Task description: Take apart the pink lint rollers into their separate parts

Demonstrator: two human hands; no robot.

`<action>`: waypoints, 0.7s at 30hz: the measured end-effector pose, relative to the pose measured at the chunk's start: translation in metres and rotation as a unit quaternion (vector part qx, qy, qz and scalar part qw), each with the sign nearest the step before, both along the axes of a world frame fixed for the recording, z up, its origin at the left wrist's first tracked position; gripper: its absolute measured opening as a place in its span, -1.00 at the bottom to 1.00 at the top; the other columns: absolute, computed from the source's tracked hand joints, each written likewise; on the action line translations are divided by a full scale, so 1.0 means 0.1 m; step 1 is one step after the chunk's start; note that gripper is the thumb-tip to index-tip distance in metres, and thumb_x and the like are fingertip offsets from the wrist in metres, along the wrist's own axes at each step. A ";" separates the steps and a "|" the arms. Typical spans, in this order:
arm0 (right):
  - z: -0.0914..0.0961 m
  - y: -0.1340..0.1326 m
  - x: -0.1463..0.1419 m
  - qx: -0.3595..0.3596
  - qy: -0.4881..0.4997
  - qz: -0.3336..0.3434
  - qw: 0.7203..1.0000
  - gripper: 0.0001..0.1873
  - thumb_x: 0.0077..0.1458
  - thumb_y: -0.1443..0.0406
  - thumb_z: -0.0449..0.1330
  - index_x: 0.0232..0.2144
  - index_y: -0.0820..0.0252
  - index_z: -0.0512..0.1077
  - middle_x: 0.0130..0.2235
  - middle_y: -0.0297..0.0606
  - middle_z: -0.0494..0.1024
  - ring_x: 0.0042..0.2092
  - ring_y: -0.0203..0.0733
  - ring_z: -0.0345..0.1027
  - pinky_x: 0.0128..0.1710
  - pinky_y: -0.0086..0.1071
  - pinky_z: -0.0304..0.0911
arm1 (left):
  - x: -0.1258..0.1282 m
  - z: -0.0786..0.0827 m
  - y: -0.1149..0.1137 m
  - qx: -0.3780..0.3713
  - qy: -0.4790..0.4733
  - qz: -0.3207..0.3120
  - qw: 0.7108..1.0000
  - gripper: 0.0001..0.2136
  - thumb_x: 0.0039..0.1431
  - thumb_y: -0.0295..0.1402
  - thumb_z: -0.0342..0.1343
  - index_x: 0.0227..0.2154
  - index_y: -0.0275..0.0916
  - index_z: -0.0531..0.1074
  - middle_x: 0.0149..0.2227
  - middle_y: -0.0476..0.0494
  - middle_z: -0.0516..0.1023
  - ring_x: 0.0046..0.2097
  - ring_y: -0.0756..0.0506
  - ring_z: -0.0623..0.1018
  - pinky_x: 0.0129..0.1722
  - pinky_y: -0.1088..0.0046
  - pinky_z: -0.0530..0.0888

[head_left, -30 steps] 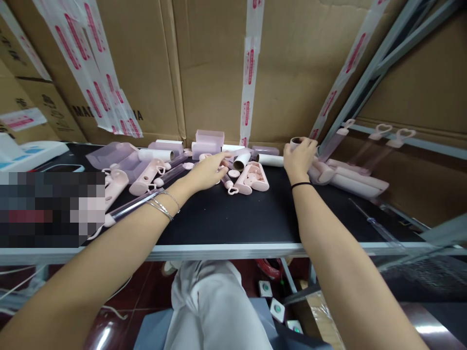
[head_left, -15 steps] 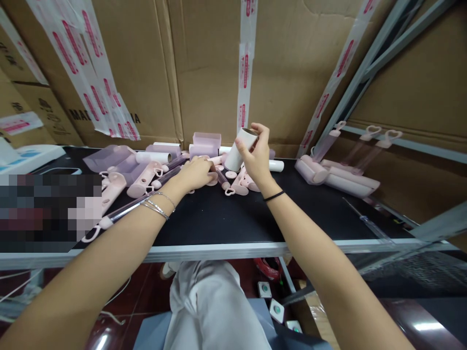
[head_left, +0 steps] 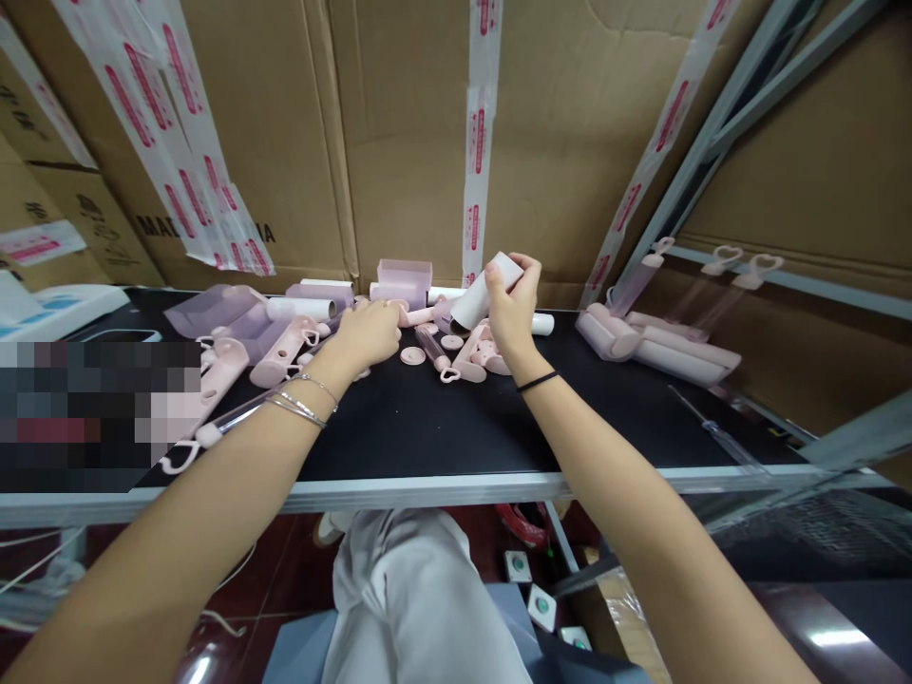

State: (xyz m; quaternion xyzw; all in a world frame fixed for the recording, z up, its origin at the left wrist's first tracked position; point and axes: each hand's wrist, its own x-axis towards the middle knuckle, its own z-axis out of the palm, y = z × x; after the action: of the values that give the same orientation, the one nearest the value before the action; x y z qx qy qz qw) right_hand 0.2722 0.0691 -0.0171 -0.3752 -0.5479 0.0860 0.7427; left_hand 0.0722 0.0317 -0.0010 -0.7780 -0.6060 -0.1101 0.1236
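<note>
In the head view, my right hand [head_left: 514, 302] is wrapped round a white hollow roll [head_left: 476, 302], tilted with its upper end to the right. My left hand [head_left: 369, 332] is over the middle of the pile, its fingers curled at a pink plastic part [head_left: 419, 316]; its fingertips are partly hidden. Below the left hand's fingers lies a pink round disc [head_left: 412, 355], with another pink disc [head_left: 451, 342] to the right. Between my hands are a clear tube with a heart-shaped loop [head_left: 437, 355] and a pink curved holder [head_left: 470, 359].
Lilac covers [head_left: 403, 275] and a white roll [head_left: 302, 309] lie along the back. Several pink holders [head_left: 283, 351] are on the left. Finished-looking pink rollers [head_left: 684, 350] lie right, near a screwdriver [head_left: 719, 432]. Cardboard [head_left: 406, 142] stands behind the black tabletop [head_left: 442, 427].
My right hand has moved slightly right with the roll, which now leans further over. My left hand has shifted a little left and back, uncovering the pink disc.
</note>
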 end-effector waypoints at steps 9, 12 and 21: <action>-0.03 -0.05 -0.09 -0.001 -0.032 0.033 0.999 -0.58 0.12 0.00 0.15 -0.13 0.12 0.18 -0.10 -0.20 0.40 -0.08 -0.17 0.35 -0.02 -0.21 0.28 | 0.11 -0.01 -0.05 -0.082 0.094 -0.122 0.985 -0.82 0.09 -0.28 0.09 -0.41 -0.24 0.55 -0.14 -0.31 0.52 0.07 -0.34 0.37 0.12 0.00 0.23; -0.02 -0.06 -0.11 -0.009 -0.041 0.055 0.998 -0.55 0.12 -0.04 0.14 -0.12 0.11 0.19 -0.09 -0.19 0.40 -0.07 -0.16 0.35 -0.01 -0.21 0.28 | 0.07 -0.01 -0.01 -0.073 0.054 -0.149 0.985 -0.82 0.09 -0.30 0.10 -0.49 -0.26 0.53 -0.17 -0.35 0.53 0.04 -0.36 0.41 0.12 0.02 0.23; -0.04 -0.04 -0.12 -0.038 -0.020 0.073 0.996 -0.49 0.07 -0.11 0.14 -0.16 0.12 0.20 -0.12 -0.18 0.42 -0.09 -0.15 0.34 -0.03 -0.22 0.28 | 0.09 0.03 -0.08 -0.145 -0.021 -0.119 0.982 -0.67 0.06 -0.26 0.12 -0.08 -0.13 0.50 -0.16 -0.20 0.54 -0.17 -0.25 0.56 -0.12 0.28 0.41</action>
State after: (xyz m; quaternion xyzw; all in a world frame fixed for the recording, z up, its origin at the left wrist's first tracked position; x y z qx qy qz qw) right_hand 0.2603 0.0650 -0.0208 -0.3640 -0.5849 0.1537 0.7084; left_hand 0.0810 0.0235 0.0020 -0.8515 -0.5215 -0.0517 -0.0170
